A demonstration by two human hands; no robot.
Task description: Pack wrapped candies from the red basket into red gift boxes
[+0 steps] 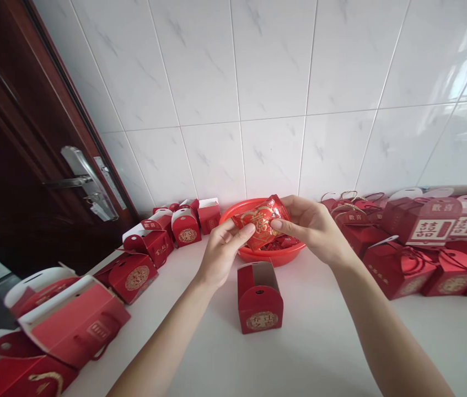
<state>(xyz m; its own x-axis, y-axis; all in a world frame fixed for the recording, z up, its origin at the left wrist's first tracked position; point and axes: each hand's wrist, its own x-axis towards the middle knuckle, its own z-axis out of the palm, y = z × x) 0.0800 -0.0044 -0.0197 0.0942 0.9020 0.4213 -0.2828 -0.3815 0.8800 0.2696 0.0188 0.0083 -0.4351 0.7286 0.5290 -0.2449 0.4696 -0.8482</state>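
Between my two hands is a shiny red candy packet (262, 220) with gold print, held up over a red plastic basket (272, 256). My left hand (225, 245) pinches its left side with the thumb in front. On the right side, my right hand (313, 229) grips it the same way, fingers partly hidden behind. Inside the basket lie more red wrapped packets (282, 242). Just in front of the basket, a small red gift box (260, 298) with a gold round emblem stands upright on the white table, its top open.
Red gift boxes (138, 275) line the left side of the table (299, 353), several with open tops. More boxes (419, 270) with cord handles are stacked at the right. A tiled wall (274, 82) rises behind, and a dark door (30, 138) is at the left.
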